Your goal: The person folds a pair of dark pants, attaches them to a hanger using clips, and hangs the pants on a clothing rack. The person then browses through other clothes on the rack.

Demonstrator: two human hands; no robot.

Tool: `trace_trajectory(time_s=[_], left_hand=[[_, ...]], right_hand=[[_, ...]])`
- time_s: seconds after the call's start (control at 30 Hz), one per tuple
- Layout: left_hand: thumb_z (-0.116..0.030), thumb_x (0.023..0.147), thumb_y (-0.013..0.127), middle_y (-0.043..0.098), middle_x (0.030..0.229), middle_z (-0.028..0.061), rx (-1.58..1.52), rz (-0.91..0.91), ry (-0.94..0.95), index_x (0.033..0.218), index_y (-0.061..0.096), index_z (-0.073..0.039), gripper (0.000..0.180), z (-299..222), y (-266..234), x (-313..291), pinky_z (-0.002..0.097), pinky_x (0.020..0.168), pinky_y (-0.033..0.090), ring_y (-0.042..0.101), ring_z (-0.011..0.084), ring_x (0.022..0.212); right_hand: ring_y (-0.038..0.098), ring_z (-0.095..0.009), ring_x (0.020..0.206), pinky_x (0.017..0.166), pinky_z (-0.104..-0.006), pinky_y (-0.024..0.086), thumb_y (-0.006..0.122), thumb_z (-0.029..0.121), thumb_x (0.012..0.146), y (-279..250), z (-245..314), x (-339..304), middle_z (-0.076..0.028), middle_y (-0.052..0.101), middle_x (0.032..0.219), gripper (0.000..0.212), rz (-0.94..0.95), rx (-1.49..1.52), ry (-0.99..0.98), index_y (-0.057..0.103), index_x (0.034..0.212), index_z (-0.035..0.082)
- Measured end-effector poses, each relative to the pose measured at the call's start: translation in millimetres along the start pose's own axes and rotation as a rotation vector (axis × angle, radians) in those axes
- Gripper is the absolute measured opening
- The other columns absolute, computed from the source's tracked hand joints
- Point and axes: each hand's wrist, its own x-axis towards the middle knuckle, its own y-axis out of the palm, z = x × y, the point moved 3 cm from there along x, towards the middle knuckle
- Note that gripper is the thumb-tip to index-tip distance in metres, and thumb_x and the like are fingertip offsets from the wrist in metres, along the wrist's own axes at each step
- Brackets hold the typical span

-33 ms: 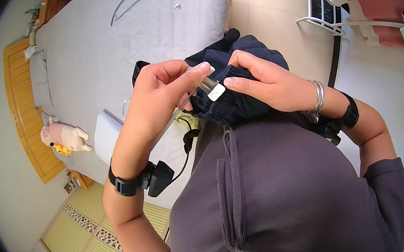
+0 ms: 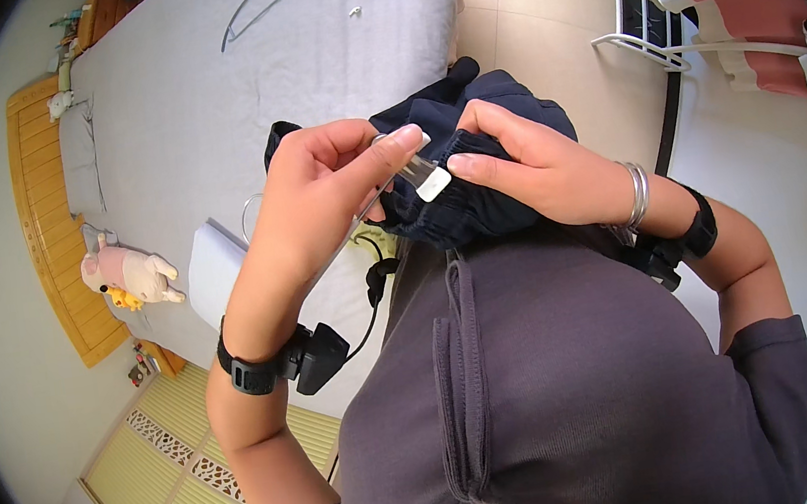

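The left hand (image 2: 315, 187) grasped the clear, white-tipped clip (image 2: 433, 184) between thumb and finger, gripping its far end, probably so that the thumb could press on it while the white tip faced the cloth. Whether its two sides stood parted could not be told. A thin rod (image 2: 355, 222) ran from it back beneath the wrist, which seemed to lend it some support.

The right hand (image 2: 554, 168) pinched the gathered edge of the dark garment (image 2: 505, 93), just beside the clip, likely to hold that soft edge steady. The garment lay bunched against the person's front by the edge of the bed (image 2: 174, 109), perhaps so its weight would not drag on the fingers. A spare hanger (image 2: 243, 8) lay farther off on the bed, out of the way.

Against the earlier frame, almost nothing differed: both hands kept their places, and the white tip had shifted barely, if at all.
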Motion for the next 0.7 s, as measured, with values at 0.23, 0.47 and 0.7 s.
trace_trajectory(time_s=[0.23,0.47,0.7], left_hand=[[-0.031,0.086,0.071,0.051,0.057,-0.0029,0.073,-0.033,0.025,0.064,0.060,-0.002,0.037,3,-1,1,0.0198,0.048,0.038,0.046,0.0031,0.052],[-0.030,0.086,0.070,0.054,0.060,-0.0013,0.052,-0.014,0.041,0.066,0.062,-0.002,0.036,3,3,2,0.0198,0.048,0.038,0.047,0.0037,0.053],[-0.030,0.087,0.069,0.051,0.058,-0.0013,-0.051,0.059,0.004,0.068,0.063,-0.001,0.035,12,6,9,0.0201,0.049,0.037,0.044,0.0040,0.050]], right_hand=[[0.050,-0.013,0.085,0.079,-0.0286,0.043,0.053,0.029,0.098,1,-2,-3,-0.009,0.055,0.089,0.033,-0.069,-0.024,0.059,0.048,0.106,-0.002],[0.049,-0.011,0.090,0.083,-0.0279,0.043,0.051,0.026,0.100,2,-1,-2,-0.007,0.055,0.095,0.029,-0.069,0.064,0.064,0.048,0.108,-0.002],[0.048,-0.010,0.109,0.098,-0.0273,0.038,0.047,0.020,0.101,5,3,-6,-0.008,0.056,0.116,0.024,-0.062,0.141,-0.058,0.048,0.113,0.000]])
